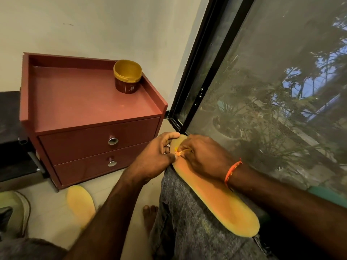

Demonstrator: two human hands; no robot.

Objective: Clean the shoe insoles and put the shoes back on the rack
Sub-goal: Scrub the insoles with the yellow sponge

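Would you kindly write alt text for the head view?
A person's left hand holds the toe end of an orange insole lying along their knee, while the right hand picks at it. A second insole lies on the floor by a red drawer cabinet.

Both forearms reach forward and meet above the raised right knee. The left hand [156, 154] has its fingers curled, thumb pointing toward the other hand. The right hand [201, 156], knuckles up, pinches something small and pale at its fingertips; what it is cannot be told. An orange thread [231, 172] circles the right wrist.
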